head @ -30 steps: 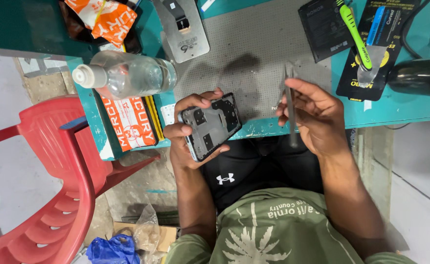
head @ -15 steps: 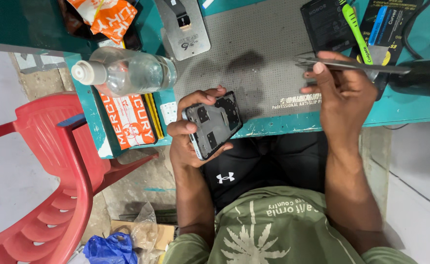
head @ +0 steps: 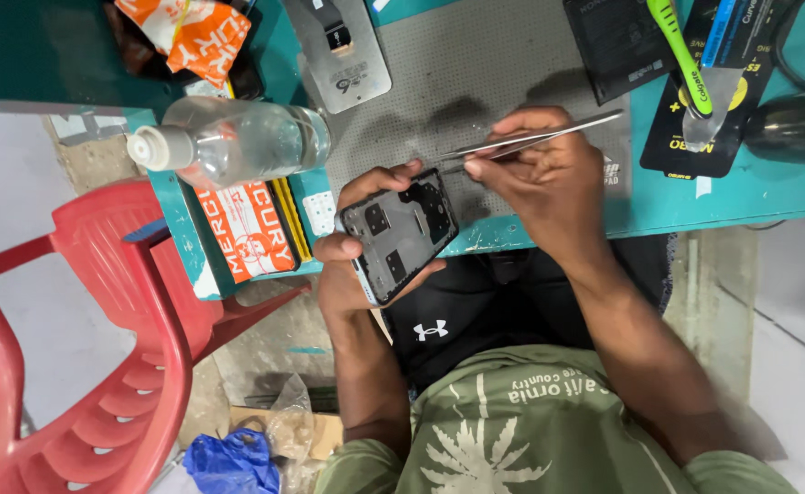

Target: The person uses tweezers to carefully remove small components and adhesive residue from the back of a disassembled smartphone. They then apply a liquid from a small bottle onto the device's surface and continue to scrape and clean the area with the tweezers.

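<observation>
Phone (head: 400,233) lying opened, light, rigid, fragile inside | left hand (head: 352,265) gripping its edges | right hand (head: 544,178) pinching tweezers (head: 530,140) shut, tips nearing top edge

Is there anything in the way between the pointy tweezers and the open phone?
Nothing visible is. The right hand holds the tweezers, and their tips come right up to the top edge of the opened phone, which the left hand holds. No other thing shows between them. Whether the tips actually touch the phone, I cannot tell.
</observation>
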